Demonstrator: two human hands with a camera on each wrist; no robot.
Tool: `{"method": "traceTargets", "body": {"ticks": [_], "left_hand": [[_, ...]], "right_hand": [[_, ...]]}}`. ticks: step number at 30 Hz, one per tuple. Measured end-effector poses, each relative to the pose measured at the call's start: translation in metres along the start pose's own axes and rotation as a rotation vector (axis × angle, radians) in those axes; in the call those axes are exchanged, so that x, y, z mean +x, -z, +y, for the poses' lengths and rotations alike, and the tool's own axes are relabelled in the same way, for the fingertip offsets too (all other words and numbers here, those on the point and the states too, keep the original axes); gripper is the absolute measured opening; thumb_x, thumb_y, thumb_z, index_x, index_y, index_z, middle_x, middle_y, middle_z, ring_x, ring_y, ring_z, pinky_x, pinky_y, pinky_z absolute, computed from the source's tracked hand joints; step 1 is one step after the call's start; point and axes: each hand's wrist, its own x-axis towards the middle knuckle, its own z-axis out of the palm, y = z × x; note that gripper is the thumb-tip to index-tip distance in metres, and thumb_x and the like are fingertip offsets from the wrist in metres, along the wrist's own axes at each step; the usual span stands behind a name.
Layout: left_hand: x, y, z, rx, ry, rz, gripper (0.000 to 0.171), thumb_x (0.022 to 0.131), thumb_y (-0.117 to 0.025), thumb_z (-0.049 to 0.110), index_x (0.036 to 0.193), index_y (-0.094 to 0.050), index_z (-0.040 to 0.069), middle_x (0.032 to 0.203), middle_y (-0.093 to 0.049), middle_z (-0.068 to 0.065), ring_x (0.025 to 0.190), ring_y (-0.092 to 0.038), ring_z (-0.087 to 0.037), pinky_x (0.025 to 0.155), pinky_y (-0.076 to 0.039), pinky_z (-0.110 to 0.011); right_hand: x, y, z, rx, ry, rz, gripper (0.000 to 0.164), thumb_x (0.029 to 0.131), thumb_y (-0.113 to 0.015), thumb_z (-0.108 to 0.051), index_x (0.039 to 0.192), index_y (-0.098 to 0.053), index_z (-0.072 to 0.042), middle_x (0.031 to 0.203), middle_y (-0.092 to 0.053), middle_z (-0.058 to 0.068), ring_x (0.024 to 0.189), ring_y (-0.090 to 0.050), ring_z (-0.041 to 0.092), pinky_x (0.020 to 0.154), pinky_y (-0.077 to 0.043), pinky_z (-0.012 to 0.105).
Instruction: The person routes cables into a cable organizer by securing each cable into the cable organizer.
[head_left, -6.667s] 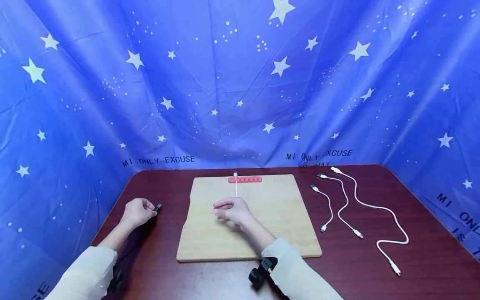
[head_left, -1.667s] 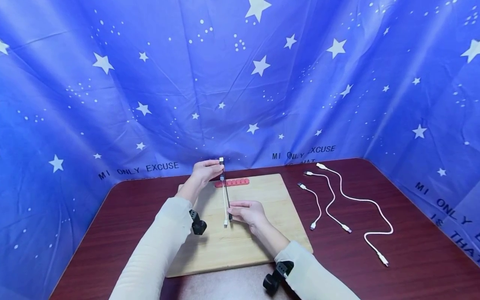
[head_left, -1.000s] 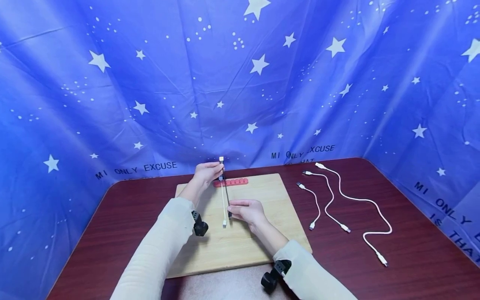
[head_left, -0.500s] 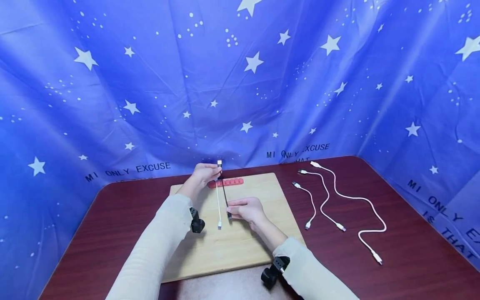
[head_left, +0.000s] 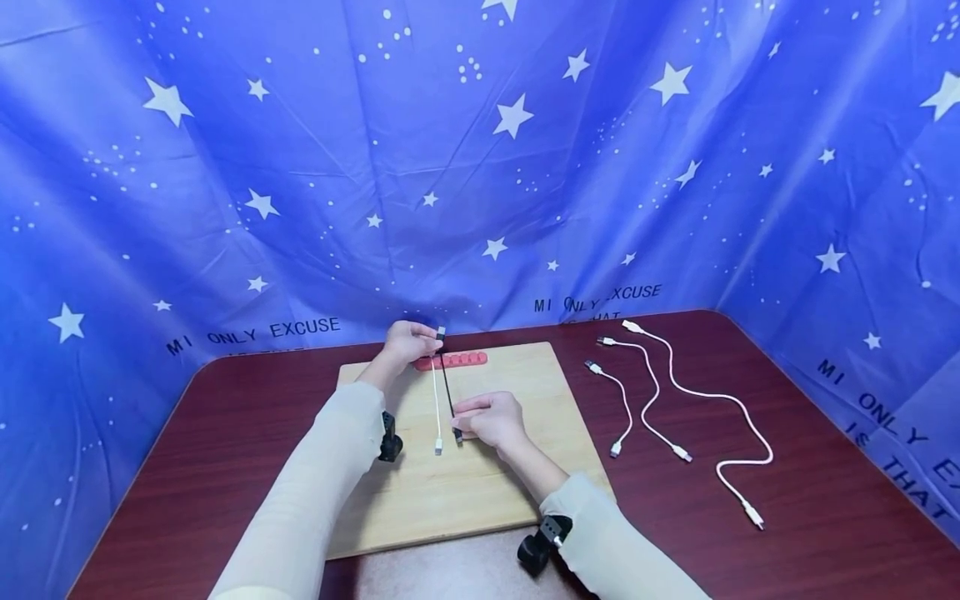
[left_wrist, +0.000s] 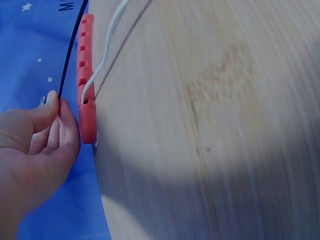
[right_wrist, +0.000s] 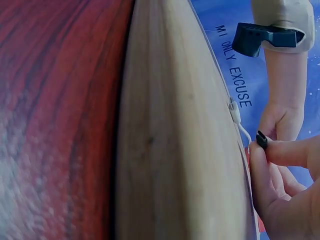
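Note:
A short black USB cable (head_left: 447, 385) is stretched between my two hands above the wooden board. My left hand (head_left: 408, 343) pinches its far USB plug, just beyond the red cable clip strip (head_left: 468, 359). In the right wrist view, my right hand (right_wrist: 287, 170) pinches the near black plug (right_wrist: 261, 139) between thumb and finger. A white cable (head_left: 437, 408) sits in a slot at the left end of the strip, as the left wrist view shows. Its near plug (head_left: 438, 447) lies over the board, left of my right hand.
The wooden board (head_left: 420, 500) lies on a dark red table (head_left: 675, 533). To its right are a short white cable (head_left: 625, 400), a medium white cable (head_left: 654, 392) and a long white cable (head_left: 738, 400). A blue starry curtain (head_left: 420, 167) hangs behind.
My left hand has brought the black cable from the left of the board to the strip, and my right hand now pinches its near end. Lately the far plug has sunk slightly toward the strip.

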Motion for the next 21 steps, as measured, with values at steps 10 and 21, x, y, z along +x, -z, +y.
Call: {"method": "traceTargets", "body": {"ticks": [10, 21], "left_hand": [[-0.014, -0.007, 0.005, 0.288, -0.144, 0.09, 0.018, 0.083, -0.07, 0.002, 0.099, -0.07, -0.005, 0.095, -0.074, -0.02, 0.07, -0.068, -0.013, 0.061, -0.054, -0.015], [-0.013, -0.013, 0.008, 0.467, -0.251, 0.076, 0.013, 0.081, -0.073, 0.002, 0.093, -0.073, -0.001, 0.09, -0.074, -0.016, 0.085, -0.07, -0.023, 0.079, -0.059, -0.029]], "right_hand": [[0.0, -0.001, -0.003, -0.062, -0.006, -0.009, 0.02, 0.071, -0.076, 0.005, 0.091, -0.074, 0.006, 0.083, -0.074, 0.02, 0.059, -0.07, 0.01, 0.058, -0.061, 0.025], [0.006, -0.004, -0.008, -0.193, 0.005, -0.011, 0.016, 0.069, -0.077, 0.005, 0.085, -0.075, 0.003, 0.075, -0.074, 0.018, 0.049, -0.065, 0.008, 0.051, -0.059, 0.024]]}}
